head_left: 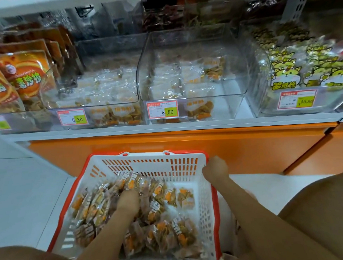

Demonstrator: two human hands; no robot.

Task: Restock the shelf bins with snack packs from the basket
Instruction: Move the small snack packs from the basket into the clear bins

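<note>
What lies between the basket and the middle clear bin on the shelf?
Between the basket and the clear bin, the head view shows only the white shelf edge and the orange panel.

Small clear-wrapped orange snack packs [169, 196] lie heaped in a white slotted plastic basket [148, 164] with a red rim — below the clear plastic shelf bins [231, 84], each part-filled.

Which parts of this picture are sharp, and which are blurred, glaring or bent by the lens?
Head view: the price tag reads sharply; the back bins are soft and dim; the clear bin carries pale glare; the shelf edge bows and tilts, a wide-angle effect; the left hand among the snack packs and the right hand gripping the basket rim look slightly soft.
</note>
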